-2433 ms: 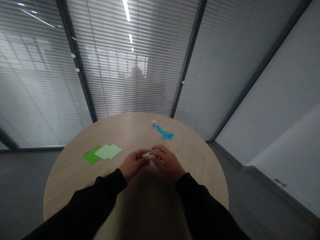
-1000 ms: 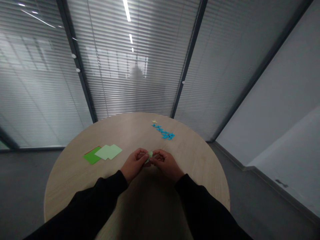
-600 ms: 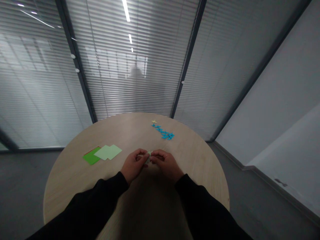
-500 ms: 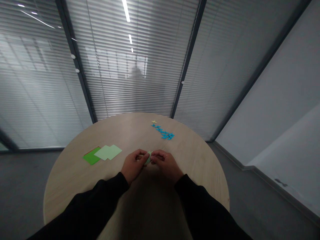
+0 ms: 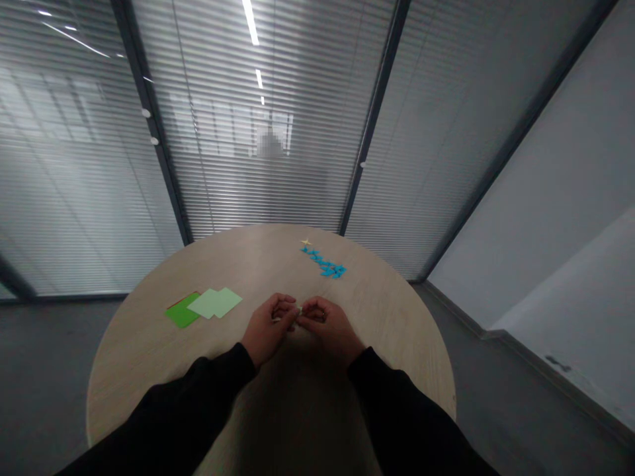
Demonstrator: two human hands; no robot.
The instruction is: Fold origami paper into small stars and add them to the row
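2 hands (image 5: 268, 328) (image 5: 330, 327) w/ folded paper (image 5: 299, 309)

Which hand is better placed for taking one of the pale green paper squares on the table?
Probably the left hand: it sits nearer those pale green paper squares than the right hand, and both hands pinch the small folded paper.

On the round wooden table (image 5: 129, 370), a dark green paper sheet (image 5: 181, 311) lies at the left, partly under two overlapping pale green sheets (image 5: 215, 302). Far right, a row of small blue folded stars (image 5: 322, 262) runs from a single pale yellow star (image 5: 306, 242). Slatted blinds (image 5: 258, 185) stand behind glass beyond the table, above a grey floor (image 5: 44, 383), with a white wall (image 5: 520, 198) at right.
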